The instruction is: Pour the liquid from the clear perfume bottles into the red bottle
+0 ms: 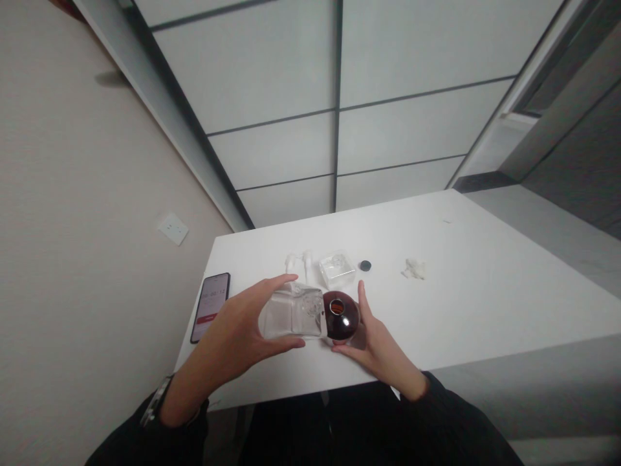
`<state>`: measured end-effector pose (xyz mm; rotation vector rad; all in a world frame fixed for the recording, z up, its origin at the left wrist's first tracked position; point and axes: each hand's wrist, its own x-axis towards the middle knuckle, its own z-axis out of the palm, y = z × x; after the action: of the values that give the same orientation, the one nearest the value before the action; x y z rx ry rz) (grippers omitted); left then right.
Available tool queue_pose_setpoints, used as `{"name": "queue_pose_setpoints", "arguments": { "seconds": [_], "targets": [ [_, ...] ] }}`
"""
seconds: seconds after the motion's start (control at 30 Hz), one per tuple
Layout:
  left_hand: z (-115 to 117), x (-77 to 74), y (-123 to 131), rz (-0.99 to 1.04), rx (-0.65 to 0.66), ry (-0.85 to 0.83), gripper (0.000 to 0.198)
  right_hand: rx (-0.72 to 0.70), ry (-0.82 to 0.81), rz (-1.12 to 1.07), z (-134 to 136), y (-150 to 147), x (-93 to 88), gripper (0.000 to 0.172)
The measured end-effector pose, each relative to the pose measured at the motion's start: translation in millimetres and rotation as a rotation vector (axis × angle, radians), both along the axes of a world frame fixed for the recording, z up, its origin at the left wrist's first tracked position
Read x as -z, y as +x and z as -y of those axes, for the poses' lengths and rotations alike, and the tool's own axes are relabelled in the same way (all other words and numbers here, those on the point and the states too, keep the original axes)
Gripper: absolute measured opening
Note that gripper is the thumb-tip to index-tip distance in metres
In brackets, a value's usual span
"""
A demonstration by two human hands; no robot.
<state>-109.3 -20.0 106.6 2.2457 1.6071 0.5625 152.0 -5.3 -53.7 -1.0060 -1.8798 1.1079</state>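
Note:
My left hand (237,336) grips a clear plastic bag (291,313) between thumb and fingers, holding it just above the white table (485,310). My right hand (376,343) cups the side of a dark red round container (341,316) that stands beside the bag, thumb raised along its right edge. The bag's right edge touches or overlaps the container's open top. Something small and clear shows inside the bag; I cannot make it out.
A phone (211,305) with a lit screen lies at the table's left edge. Behind the hands sit a clear square box (337,269), clear plastic pieces (298,262), a small black cap (365,265) and a crumpled white scrap (413,268). A wall socket (173,228) is on the left.

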Motion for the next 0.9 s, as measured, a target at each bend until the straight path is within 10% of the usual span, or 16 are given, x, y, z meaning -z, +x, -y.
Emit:
{"name": "queue_pose_setpoints", "arguments": {
  "seconds": [0.9],
  "targets": [
    [-10, -15.1, 2, -0.182, 0.091, 0.016, 0.085, -0.012, 0.110, 0.002, -2, 2, 6.6, 0.117]
  ]
}}
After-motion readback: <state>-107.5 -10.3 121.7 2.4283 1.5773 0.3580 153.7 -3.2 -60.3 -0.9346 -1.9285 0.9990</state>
